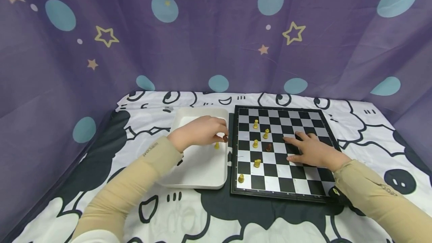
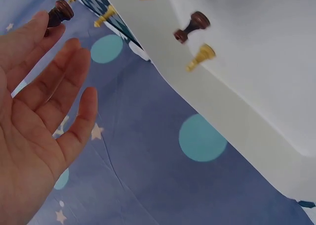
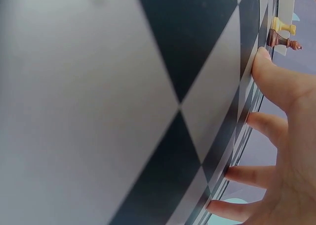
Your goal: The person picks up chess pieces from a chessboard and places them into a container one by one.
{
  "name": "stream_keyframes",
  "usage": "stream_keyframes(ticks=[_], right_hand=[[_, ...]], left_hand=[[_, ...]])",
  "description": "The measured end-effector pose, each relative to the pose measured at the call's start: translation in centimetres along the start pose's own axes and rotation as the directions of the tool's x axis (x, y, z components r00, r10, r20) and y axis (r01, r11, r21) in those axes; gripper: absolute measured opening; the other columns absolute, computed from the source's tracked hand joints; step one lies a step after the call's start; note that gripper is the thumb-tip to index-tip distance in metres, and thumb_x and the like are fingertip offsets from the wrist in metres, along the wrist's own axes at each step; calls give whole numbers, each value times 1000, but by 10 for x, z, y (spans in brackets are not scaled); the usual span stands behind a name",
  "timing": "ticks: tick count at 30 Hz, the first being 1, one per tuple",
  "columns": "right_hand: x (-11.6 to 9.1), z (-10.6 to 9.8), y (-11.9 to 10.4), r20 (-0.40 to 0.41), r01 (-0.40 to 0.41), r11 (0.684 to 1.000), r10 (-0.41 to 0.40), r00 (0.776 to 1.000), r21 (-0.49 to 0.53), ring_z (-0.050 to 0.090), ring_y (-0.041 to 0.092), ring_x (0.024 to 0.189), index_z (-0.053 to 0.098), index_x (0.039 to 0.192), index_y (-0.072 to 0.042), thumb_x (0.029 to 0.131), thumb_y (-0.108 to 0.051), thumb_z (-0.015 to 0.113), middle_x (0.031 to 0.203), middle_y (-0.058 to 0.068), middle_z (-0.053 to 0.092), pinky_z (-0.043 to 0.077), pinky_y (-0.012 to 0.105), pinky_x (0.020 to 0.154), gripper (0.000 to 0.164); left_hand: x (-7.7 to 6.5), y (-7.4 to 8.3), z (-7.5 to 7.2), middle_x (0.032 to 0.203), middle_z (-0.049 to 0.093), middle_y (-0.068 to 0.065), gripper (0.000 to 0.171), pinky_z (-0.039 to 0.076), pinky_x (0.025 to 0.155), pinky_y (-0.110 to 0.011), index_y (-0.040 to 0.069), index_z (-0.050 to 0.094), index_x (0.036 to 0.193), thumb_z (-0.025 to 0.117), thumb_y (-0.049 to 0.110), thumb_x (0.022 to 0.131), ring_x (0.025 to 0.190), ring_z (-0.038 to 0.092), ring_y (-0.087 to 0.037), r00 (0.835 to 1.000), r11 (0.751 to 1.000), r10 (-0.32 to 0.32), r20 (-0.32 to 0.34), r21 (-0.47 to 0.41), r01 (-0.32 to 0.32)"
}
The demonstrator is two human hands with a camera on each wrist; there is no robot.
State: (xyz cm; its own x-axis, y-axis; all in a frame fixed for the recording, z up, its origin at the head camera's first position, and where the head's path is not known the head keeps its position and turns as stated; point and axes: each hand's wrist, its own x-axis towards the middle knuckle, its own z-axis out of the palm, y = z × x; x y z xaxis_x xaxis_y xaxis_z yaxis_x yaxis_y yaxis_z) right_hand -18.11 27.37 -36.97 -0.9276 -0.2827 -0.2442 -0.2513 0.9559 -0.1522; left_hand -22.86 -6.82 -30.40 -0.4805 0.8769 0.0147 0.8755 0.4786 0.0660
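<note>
My left hand (image 1: 204, 130) pinches a dark brown chess piece (image 2: 60, 12) between thumb and fingertip, over the right side of the white tray (image 1: 199, 183). Its base shows; its top is hidden by the fingers. Inside the tray lie a yellow chess piece (image 2: 202, 57) and another brown chess piece (image 2: 193, 26). My right hand (image 1: 312, 151) rests with spread fingers on the right half of the chessboard (image 1: 285, 170). On the board's left half stand several yellow pieces (image 1: 255, 124) around one brown bishop (image 3: 282, 39).
The tray stands close against the board's left edge. Beneath both is a black-and-white cartoon cloth (image 1: 175, 213). A purple curtain (image 1: 216, 48) with stars and blue ovals hangs behind the table.
</note>
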Motion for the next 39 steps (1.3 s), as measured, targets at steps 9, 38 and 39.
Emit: stream_keyframes(ticks=[9,38,39], right_hand=[[-1,0,0,-1,-1,1000,1,1000,-1,30,57,126,42,143,-19,79,-71,53,146,31,29,38,70,88,83],[-1,-1,-2,3,-8,1000,8,1000,6,28,58,127,42,143,-18,80,-69,54,146,31,28,37,71,88,82],[-1,-1,-2,2,-7,1000,7,1000,7,28,58,127,42,143,-18,80,-69,54,146,31,28,37,71,88,82]], left_hand=[[-9,-21,1,95,65,-5,8,51,80,-32,13,71,93,68,17,87,86,63,-18,999,999,-43,-9,-13,43],[-2,-64,20,98,63,-6,15,49,90,-35,11,72,101,67,16,88,95,60,-21,966,971,-226,125,-53,234],[-2,-65,20,98,63,-6,14,49,89,-35,11,72,101,67,16,88,95,60,-21,965,970,-228,132,-49,237]])
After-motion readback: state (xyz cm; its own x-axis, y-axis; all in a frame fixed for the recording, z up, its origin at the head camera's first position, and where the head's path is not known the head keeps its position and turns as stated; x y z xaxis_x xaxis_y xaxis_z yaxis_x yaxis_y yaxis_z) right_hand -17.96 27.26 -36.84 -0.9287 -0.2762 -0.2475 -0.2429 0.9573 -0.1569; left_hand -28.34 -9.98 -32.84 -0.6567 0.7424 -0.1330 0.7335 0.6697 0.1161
